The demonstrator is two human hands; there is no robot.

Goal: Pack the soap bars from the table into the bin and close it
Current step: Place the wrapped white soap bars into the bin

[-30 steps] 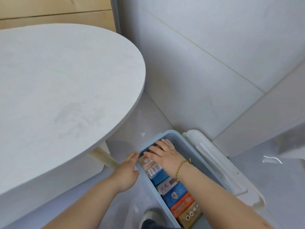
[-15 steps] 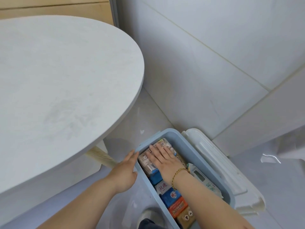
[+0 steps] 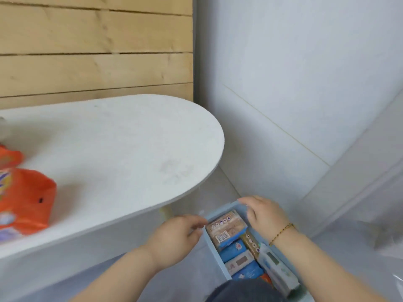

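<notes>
We see a pale blue bin (image 3: pixel 214 251); its soap bars (image 3: pixel 226 229) are tan with a black barcode, blue and white. Our worktop (image 3: pixel 122 153) is mottled off-white, the packet (image 3: pixel 26 199) orange and purple, the wall planks (image 3: pixel 96 68) light wood-grain.

You have one bin (image 3: pixel 225 206) here with seven soap bars (image 3: pixel 226 231) showing: two brown, two blue, two white, one orange sliver. There is one counter (image 3: pixel 122 153) with one orange bag (image 3: pixel 26 199) on it. Two hands show, your left hand (image 3: pixel 176 238) and right hand (image 3: pixel 265 216), with one bracelet (image 3: pixel 281 231).
</notes>
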